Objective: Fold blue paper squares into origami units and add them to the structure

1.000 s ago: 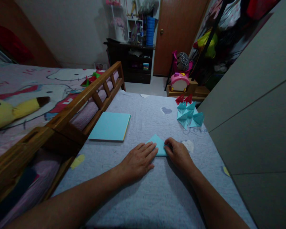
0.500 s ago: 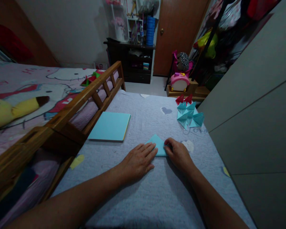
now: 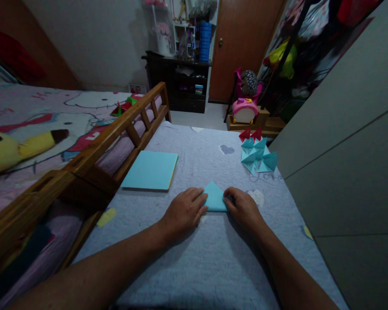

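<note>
A light blue sheet of origami paper (image 3: 214,198), folded to a point at the top with a straight lower edge, lies on the bed between my hands. My left hand (image 3: 186,212) is closed on its left corner, fingers bent over the edge and hiding that corner. At the right corner, my right hand (image 3: 242,207) pinches the paper between thumb and forefinger. Left of them lies a flat stack of light blue square paper (image 3: 151,170). Folded blue paper pieces (image 3: 258,157) and red folded pieces (image 3: 250,134) stand together at the far right of the bed.
A wooden bed rail (image 3: 116,127) runs along the left, with a yellow plush toy (image 3: 17,148) on the mattress beyond it. A pale cabinet (image 3: 345,142) borders the right side. A pink toy case (image 3: 245,110) stands past the bed's far end.
My left hand has slid left off the paper's middle to its left corner, its fingers now more bent. My right hand keeps its pinch on the right corner.
</note>
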A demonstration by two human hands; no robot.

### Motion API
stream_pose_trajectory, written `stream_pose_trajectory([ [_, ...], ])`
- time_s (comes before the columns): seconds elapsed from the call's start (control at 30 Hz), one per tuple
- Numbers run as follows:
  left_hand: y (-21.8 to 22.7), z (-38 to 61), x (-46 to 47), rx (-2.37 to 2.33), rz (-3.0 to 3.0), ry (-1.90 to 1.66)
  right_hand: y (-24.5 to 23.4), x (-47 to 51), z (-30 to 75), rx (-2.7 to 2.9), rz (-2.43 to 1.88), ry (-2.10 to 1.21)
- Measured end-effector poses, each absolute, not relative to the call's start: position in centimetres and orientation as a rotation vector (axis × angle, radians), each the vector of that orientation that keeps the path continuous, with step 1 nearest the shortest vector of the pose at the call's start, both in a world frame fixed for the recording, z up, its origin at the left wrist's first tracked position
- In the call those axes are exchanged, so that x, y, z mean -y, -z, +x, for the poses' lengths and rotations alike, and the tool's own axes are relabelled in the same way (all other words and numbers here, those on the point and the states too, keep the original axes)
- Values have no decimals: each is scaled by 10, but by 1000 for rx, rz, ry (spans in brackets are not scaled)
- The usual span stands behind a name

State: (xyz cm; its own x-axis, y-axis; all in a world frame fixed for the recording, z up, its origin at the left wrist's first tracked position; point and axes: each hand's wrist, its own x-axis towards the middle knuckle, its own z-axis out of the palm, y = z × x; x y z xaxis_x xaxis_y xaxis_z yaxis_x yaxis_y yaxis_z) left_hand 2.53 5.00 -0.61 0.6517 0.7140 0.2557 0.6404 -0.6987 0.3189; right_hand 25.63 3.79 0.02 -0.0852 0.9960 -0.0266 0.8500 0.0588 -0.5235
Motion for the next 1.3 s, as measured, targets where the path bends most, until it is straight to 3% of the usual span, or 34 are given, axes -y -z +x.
stream_pose_trajectory([
  [0.17,4,26,-56,-1430,2561,-508,-2,-37,255,1999,-1868,-572],
  [0.43,3,33,-59,-1521,2434,-465,-1,-37,254,1974,-1906,-576],
  [0.87,9,31,-62,-1378,2339,-628,9,-35,251,1999,-1736,-374],
  [1.3,-9,22,-66,-1072,2001,-768,-9,-36,258,1971,-1664,-571],
])
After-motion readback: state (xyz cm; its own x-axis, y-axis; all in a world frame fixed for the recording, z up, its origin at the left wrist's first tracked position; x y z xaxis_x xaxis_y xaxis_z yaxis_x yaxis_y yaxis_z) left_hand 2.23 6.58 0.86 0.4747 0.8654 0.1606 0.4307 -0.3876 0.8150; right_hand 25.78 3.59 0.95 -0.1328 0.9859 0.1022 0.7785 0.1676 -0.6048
